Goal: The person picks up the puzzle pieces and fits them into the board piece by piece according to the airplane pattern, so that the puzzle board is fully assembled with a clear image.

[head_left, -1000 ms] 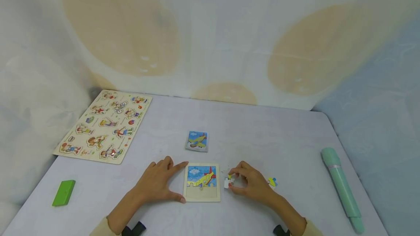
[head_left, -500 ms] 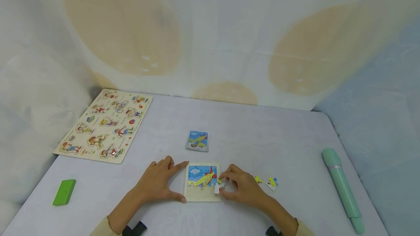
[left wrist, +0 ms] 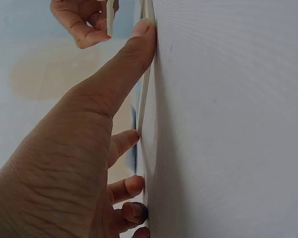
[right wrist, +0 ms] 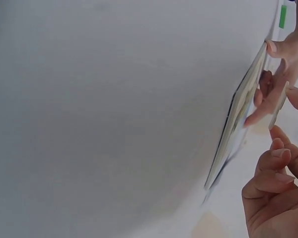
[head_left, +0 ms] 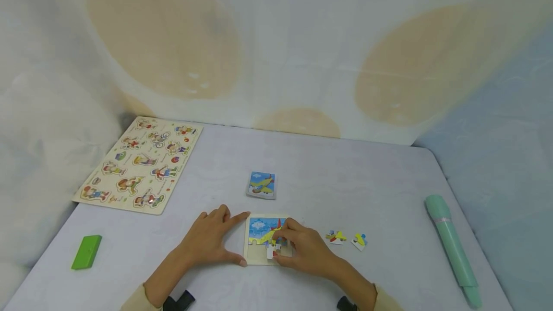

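A small wooden jigsaw tray (head_left: 257, 256) lies on the table in front of me. Its upper part holds joined pieces showing a yellow plane on blue sky, while bare wood shows at the lower left. My left hand (head_left: 206, 238) is spread along the tray's left side, with thumb and index fingertips touching its edge. Over the tray's lower part, my right hand (head_left: 307, 249) pinches a jigsaw piece (head_left: 270, 252) between thumb and finger. The right wrist view shows this piece (right wrist: 279, 107) held tilted, apart from the tray. My right hand hides the tray's lower right.
Two loose jigsaw pieces lie right of the tray, one nearer (head_left: 336, 237) and one farther (head_left: 359, 241). Behind the tray sits a small plane picture (head_left: 261, 185). A large figure board (head_left: 138, 166) and green block (head_left: 87, 252) are left; a mint-green capped stick (head_left: 454, 249) is right.
My right hand has moved left with the pinched piece, from beside the tray to over its lower part. Both loose pieces are now uncovered. The left hand has stayed at the tray's edge.
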The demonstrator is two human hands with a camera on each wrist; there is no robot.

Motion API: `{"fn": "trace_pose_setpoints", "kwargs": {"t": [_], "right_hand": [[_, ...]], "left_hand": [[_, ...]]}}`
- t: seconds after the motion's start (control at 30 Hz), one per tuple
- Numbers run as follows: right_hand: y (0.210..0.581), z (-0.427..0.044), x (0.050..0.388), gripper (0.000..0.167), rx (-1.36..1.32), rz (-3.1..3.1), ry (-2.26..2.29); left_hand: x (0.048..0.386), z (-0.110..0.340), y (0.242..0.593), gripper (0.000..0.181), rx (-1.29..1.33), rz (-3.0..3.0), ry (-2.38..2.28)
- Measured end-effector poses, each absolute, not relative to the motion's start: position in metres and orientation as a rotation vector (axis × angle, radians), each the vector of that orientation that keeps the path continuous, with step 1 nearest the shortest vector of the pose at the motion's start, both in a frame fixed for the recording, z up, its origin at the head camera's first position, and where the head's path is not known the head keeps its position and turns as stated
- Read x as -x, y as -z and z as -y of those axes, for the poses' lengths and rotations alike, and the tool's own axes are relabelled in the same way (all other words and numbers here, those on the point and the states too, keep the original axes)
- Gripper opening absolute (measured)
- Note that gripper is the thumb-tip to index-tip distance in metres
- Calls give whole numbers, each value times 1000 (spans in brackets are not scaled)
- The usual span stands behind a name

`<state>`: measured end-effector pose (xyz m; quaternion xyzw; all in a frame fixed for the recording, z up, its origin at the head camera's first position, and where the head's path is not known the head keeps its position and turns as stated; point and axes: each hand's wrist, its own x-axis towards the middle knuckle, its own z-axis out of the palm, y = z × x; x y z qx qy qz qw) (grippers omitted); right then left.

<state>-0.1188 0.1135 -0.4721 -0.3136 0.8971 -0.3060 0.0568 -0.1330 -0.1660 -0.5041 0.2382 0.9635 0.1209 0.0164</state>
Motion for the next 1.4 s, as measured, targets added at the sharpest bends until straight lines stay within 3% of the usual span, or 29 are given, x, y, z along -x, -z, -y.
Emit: {"fn": "trace_pose_setpoints", "kwargs": {"t": [0.9, 1.4], "right_hand": [[476, -73, 122, 37, 1123, -2786, 517], [477, -84, 113, 43, 1184, -2788, 486]], "left_hand": [[135, 167, 505, 109, -766, -3014, -408], [134, 169, 508, 110, -758, -2999, -382]]}}
